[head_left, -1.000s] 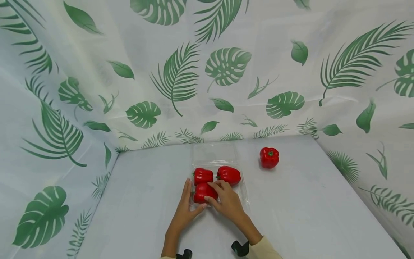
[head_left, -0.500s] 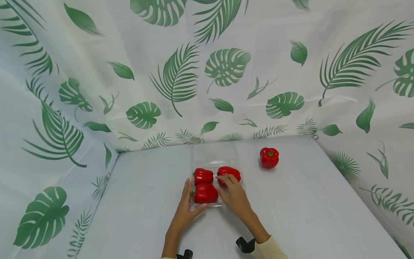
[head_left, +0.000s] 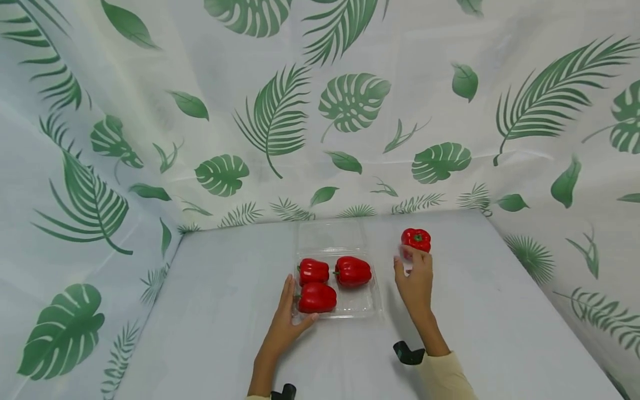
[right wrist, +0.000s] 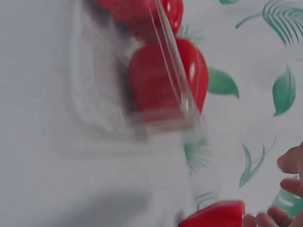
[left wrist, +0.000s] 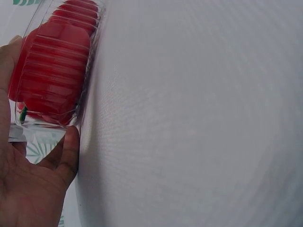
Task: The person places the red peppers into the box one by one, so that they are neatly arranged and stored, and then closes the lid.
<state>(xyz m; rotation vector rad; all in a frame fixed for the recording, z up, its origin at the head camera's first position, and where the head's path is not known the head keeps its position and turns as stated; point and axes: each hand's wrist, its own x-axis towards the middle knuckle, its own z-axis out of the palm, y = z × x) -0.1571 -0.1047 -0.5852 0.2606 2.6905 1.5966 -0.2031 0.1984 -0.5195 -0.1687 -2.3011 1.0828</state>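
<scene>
A clear plastic clamshell container [head_left: 357, 304] lies on the table with its lid folded back. Three red bell peppers fill part of it: a back-left pepper [head_left: 313, 271], a back-right pepper [head_left: 353, 271] and a front-left pepper [head_left: 317, 298]. My left hand [head_left: 284, 329] spans the near left corner, straight fingers along the side and thumb against the front wall. In the left wrist view, a fingertip touches the container's lower edge. Another red bell pepper [head_left: 416, 238] stands to the right. My right hand [head_left: 417, 283] is just in front of it, thumb and fingers apart; contact cannot be made out.
The raised transparent lid [head_left: 330, 236] lies toward the back of the white-covered table [head_left: 220, 311]. Leaf-printed sheeting [head_left: 370, 183] walls the table at the back and on both sides. The container's front right part is a bare compartment.
My right hand has left the peppers in the container and moved right and away from me to the separate pepper. The left hand has stayed at the container's corner.
</scene>
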